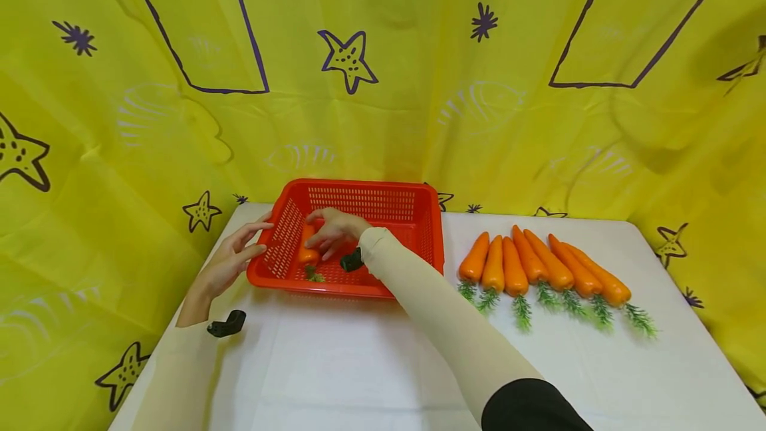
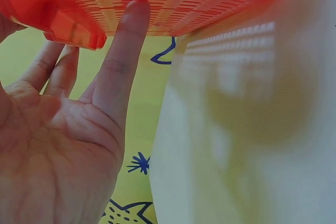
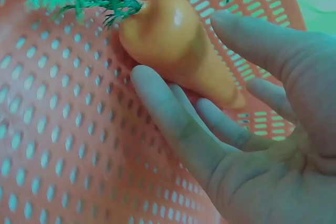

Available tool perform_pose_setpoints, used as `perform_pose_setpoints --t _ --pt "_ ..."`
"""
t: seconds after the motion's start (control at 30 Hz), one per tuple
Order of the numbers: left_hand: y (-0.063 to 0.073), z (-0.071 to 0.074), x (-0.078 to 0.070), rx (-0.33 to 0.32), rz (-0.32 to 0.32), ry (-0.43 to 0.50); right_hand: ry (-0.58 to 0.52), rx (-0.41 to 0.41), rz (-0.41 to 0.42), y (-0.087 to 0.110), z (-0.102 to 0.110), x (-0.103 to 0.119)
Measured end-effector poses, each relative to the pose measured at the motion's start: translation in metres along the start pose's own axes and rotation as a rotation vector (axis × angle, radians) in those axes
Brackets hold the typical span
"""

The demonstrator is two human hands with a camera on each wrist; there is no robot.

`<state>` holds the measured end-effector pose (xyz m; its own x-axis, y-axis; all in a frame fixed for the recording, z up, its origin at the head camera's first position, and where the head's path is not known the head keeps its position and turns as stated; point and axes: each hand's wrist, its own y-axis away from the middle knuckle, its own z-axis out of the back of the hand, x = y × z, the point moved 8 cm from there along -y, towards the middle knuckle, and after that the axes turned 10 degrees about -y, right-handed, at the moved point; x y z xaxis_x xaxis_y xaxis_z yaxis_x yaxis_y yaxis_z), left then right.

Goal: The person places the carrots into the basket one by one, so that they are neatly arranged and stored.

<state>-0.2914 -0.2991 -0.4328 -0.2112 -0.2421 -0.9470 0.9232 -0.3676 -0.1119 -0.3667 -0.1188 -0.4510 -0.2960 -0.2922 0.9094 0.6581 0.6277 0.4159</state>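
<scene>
A red plastic basket with slotted walls stands on the white table. One orange carrot with a green leafy top lies along its left wall. Inside the basket, my right hand is beside this carrot. In the right wrist view, the thumb and fingers are spread along the carrot, not closed round it. My left hand is at the basket's left end. The left wrist view has its fingers extended, one fingertip against the slotted outer wall.
To the right of the basket, several carrots lie in a row on the white table, leafy tops toward me. A yellow curtain with dark drawings hangs behind the table and along its sides.
</scene>
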Motion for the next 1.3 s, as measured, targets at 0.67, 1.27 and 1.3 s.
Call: perform_pose_setpoints --t 0.67,1.27,1.3 --pt "0.002 -0.001 0.0 -0.01 0.013 -0.002 0.446 0.049 0.232 0.1 0.053 0.042" --pt "0.001 -0.001 -0.005 -0.01 -0.003 -0.006 0.412 -0.055 0.325 0.239 0.139 0.017" --pt "0.001 -0.001 -0.005 -0.011 -0.001 -0.004 0.41 -0.073 0.321 0.246 0.146 0.013"
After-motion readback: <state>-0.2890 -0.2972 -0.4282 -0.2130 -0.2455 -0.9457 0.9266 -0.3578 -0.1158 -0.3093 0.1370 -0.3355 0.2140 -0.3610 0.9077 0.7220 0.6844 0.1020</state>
